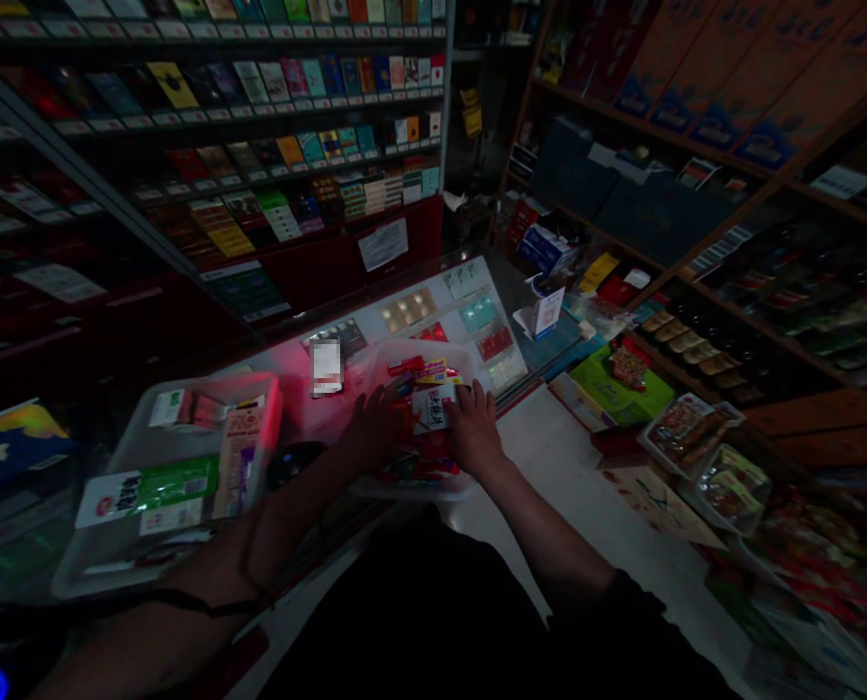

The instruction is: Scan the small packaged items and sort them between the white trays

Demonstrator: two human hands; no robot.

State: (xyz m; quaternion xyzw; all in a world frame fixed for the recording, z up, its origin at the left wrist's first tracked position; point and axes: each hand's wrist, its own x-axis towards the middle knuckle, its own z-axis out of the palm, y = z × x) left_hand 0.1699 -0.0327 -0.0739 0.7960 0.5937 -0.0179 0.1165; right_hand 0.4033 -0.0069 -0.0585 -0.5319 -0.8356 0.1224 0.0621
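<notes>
A translucent plastic bin filled with small bright snack packets sits on the glass counter in front of me. My right hand is at the bin's right side, its fingers closed on the edge of a white packet with black characters. On the left side of the bin, my left hand reaches over the rim, dark and in shadow, with its fingertips among the packets by the white one. Whether it grips anything is too dim to tell. Red and yellow packets lie just beyond my fingers.
Left of the bin, a larger white tray holds boxes and a green packet. A black round object stands between them. A white stand is farther right. Shelves of packs rise behind; snack goods fill the right side.
</notes>
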